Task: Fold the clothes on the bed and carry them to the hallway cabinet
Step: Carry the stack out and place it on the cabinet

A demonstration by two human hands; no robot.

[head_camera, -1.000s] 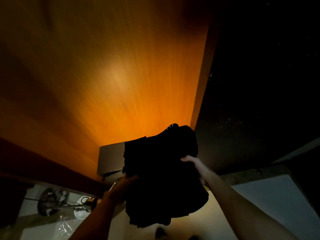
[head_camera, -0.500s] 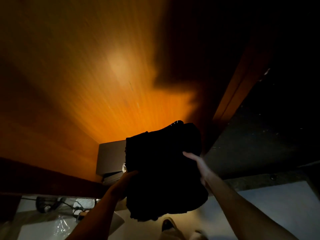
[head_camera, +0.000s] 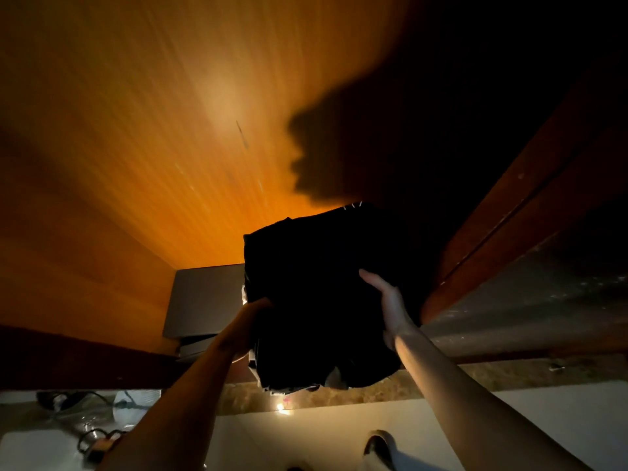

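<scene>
I hold a stack of dark folded clothes (head_camera: pixel 319 294) out in front of me at chest height, in dim light. My left hand (head_camera: pixel 253 321) grips the stack's left lower edge, mostly tucked under the cloth. On the right side, my right hand (head_camera: pixel 387 300) presses flat against the stack with its fingers pointing up. A tall orange wooden cabinet panel (head_camera: pixel 153 147) rises right ahead, and the clothes cast a large shadow on it. To the right stands a darker wooden door edge (head_camera: pixel 503 226).
A grey box (head_camera: pixel 204 297) sits low against the wooden panel, behind the stack. Cables and a small fan (head_camera: pixel 81 402) lie on the pale floor at the lower left. One foot (head_camera: pixel 377 447) shows at the bottom. A dark stone threshold (head_camera: pixel 509 372) runs across the floor.
The view has swung left and closer to the wooden panel, and the clothes' shadow on it has grown. Both hands keep the same hold on the stack.
</scene>
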